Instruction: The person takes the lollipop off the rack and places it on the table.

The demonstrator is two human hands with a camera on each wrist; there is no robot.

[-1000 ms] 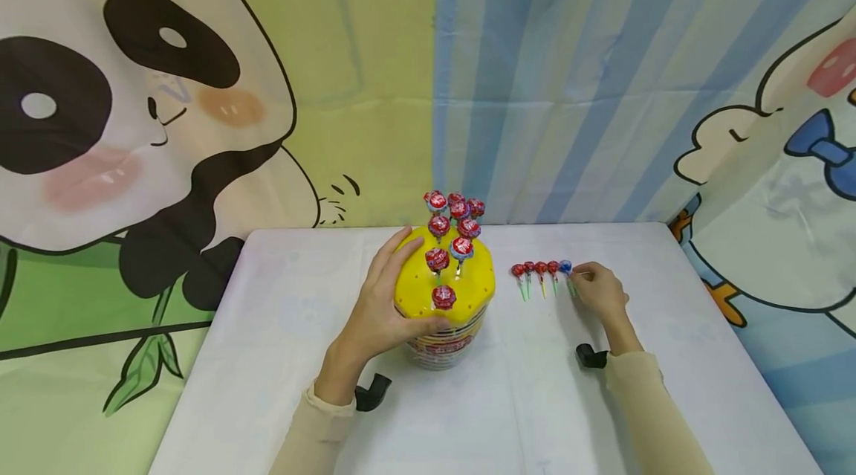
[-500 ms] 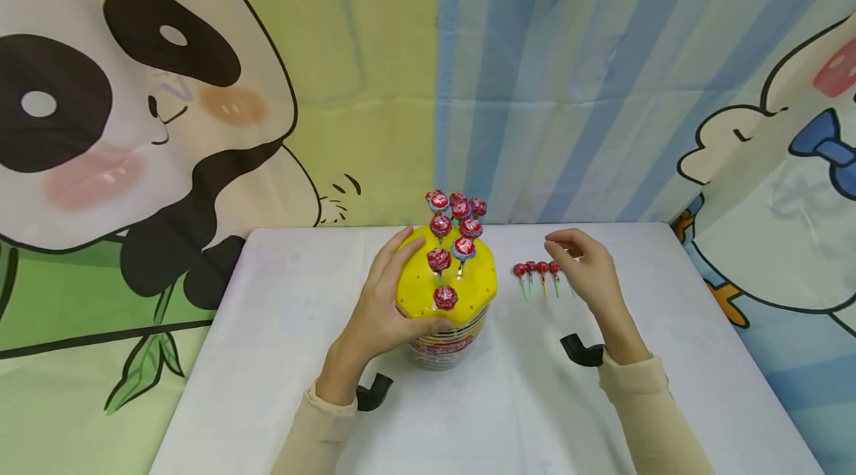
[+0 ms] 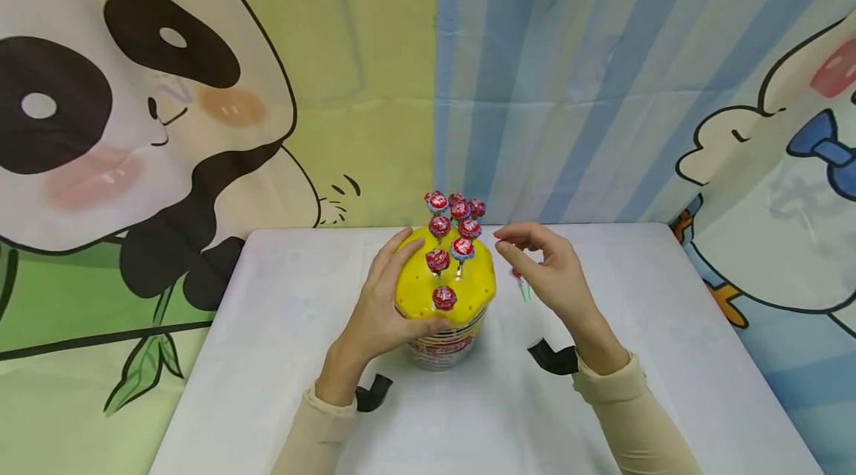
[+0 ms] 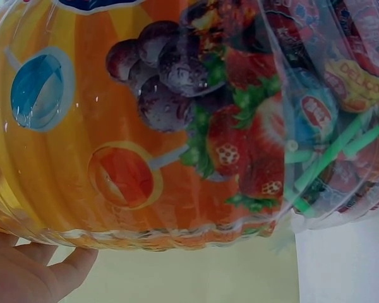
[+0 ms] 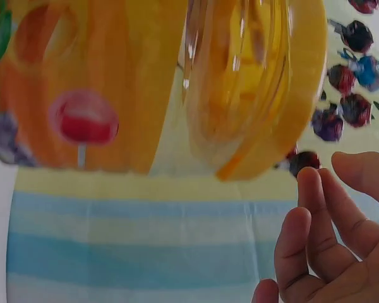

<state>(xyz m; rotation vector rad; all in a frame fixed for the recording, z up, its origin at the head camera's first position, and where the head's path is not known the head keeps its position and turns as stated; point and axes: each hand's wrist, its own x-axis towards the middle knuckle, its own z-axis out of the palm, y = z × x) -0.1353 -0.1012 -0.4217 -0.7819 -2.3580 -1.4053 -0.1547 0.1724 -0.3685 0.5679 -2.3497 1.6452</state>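
Observation:
A plastic candy jar (image 3: 444, 349) with a yellow lid (image 3: 471, 285) stands on the white table. Several red-wrapped lollipops (image 3: 444, 298) stick up from the lid. My left hand (image 3: 381, 304) grips the jar from the left, thumb at the front of the lid and fingers on its far left side. In the left wrist view, a fruit label (image 4: 177, 120) and lollipops with green sticks (image 4: 328, 164) show through the clear wall. My right hand (image 3: 548, 267) hovers just right of the lid, thumb and fingertips slightly apart; I see nothing between them.
Loose lollipops (image 3: 517, 273) lie in a row on the table (image 3: 267, 356) right of the jar, mostly hidden under the right hand. Black wrist mounts (image 3: 553, 357) hang at both wrists. A printed curtain (image 3: 374, 88) stands behind the table.
My right hand has lifted off the blue lollipop at the row's right end and moved left, over the row, to beside the lid. The left hand stays on the jar.

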